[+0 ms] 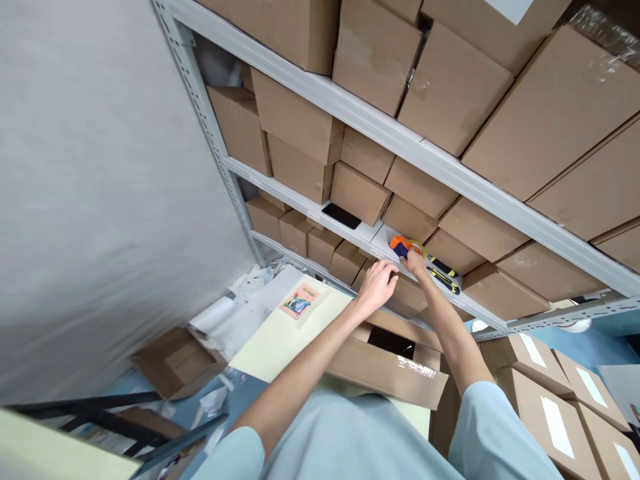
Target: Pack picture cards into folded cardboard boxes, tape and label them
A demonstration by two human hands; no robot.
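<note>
My right hand reaches up to the grey shelf board and is closed on an orange and blue tape dispenser lying there. My left hand hovers just below the shelf edge, fingers bent and apart, holding nothing. Below both arms an open cardboard box with its flaps spread sits on a pale yellow table.
A black phone and a yellow and black box cutter lie on the same shelf. Stacked cardboard boxes fill the metal rack. Labelled boxes stand at the right, a picture card on the table, paper and cartons by the grey wall.
</note>
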